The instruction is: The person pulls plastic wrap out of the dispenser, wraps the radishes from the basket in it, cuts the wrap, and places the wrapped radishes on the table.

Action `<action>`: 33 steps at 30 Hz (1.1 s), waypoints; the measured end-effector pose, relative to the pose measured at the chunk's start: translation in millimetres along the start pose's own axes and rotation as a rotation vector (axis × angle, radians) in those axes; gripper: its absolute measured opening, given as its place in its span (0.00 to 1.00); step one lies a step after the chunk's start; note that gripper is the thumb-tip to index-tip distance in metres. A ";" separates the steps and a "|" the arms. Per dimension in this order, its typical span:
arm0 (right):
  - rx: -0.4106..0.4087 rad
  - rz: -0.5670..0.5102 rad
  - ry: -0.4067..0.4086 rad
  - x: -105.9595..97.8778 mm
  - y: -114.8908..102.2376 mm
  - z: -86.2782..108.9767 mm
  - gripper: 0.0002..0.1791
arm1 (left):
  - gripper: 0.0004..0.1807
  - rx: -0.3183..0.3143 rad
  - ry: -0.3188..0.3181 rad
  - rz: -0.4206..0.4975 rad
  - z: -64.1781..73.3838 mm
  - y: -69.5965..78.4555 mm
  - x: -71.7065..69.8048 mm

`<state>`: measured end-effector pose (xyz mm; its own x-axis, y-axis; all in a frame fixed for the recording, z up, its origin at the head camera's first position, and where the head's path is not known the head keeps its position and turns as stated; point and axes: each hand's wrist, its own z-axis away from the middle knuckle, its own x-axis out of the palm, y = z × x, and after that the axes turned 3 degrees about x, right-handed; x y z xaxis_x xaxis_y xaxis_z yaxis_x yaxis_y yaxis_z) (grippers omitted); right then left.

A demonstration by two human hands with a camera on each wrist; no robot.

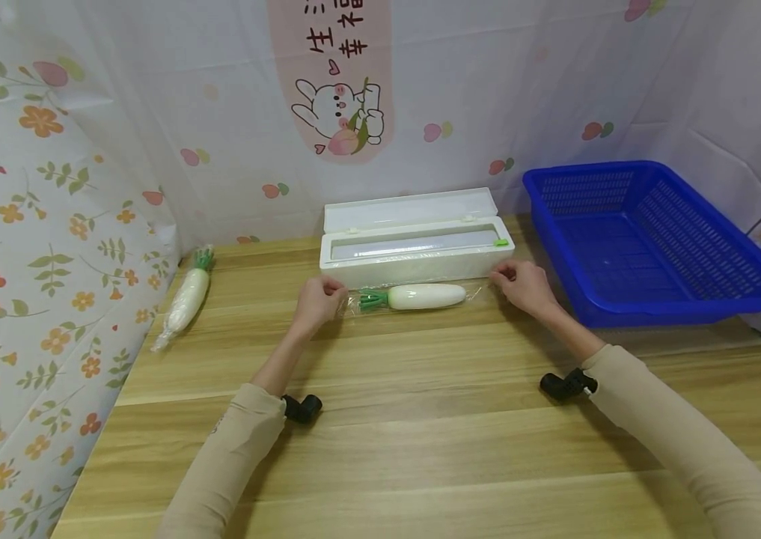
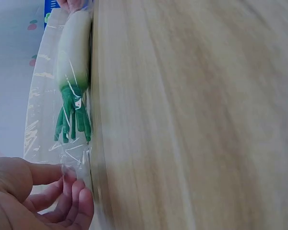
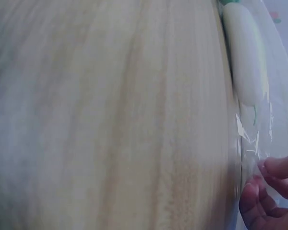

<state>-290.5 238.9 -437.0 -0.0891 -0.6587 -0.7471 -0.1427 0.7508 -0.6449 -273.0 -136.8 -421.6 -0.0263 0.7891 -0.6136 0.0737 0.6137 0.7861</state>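
A white radish (image 1: 426, 296) with green stalks lies sideways on the table, wrapped in clear plastic film (image 1: 477, 290). At its stalk end my left hand (image 1: 319, 301) pinches the gathered film between thumb and fingers, as the left wrist view shows on the film (image 2: 69, 168). My right hand (image 1: 524, 286) pinches the film beyond the radish's tip; in the right wrist view the film (image 3: 252, 139) stretches from the radish (image 3: 245, 57) to the fingertips. Right behind the radish stands a long white film dispenser box (image 1: 414, 262), its lid (image 1: 414, 209) raised and a green slider (image 1: 501, 242) at its right.
Another film-wrapped radish (image 1: 188, 299) lies at the table's left edge, its film end twisted. A blue plastic basket (image 1: 622, 299) stands at the right, close to my right forearm. A printed cloth (image 1: 218, 90) hangs behind the wooden table (image 1: 407, 419).
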 end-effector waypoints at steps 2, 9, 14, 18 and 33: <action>0.030 -0.026 -0.016 -0.7 -1.2 0.2 0.12 | 0.09 -0.022 0.000 0.017 0.9 1.3 -0.3; 0.160 -0.178 -0.082 -2.6 -3.5 -2.1 0.13 | 0.08 -0.069 -0.017 0.123 1.3 4.2 0.5; 0.184 -0.162 -0.091 -3.3 -5.8 -0.3 0.13 | 0.05 -0.121 -0.045 0.257 1.1 5.7 2.3; 0.191 -0.139 -0.097 -4.3 -8.5 0.1 0.15 | 0.04 -0.162 -0.050 0.335 0.9 4.2 1.8; 0.176 -0.137 -0.089 -5.5 -7.4 2.2 0.15 | 0.06 -0.158 -0.062 0.346 2.7 4.1 -1.0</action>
<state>-286.8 237.1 -428.5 0.0076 -0.7542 -0.6566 0.0269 0.6565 -0.7538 -269.9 -135.1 -417.9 0.0343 0.9502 -0.3099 -0.0868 0.3117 0.9462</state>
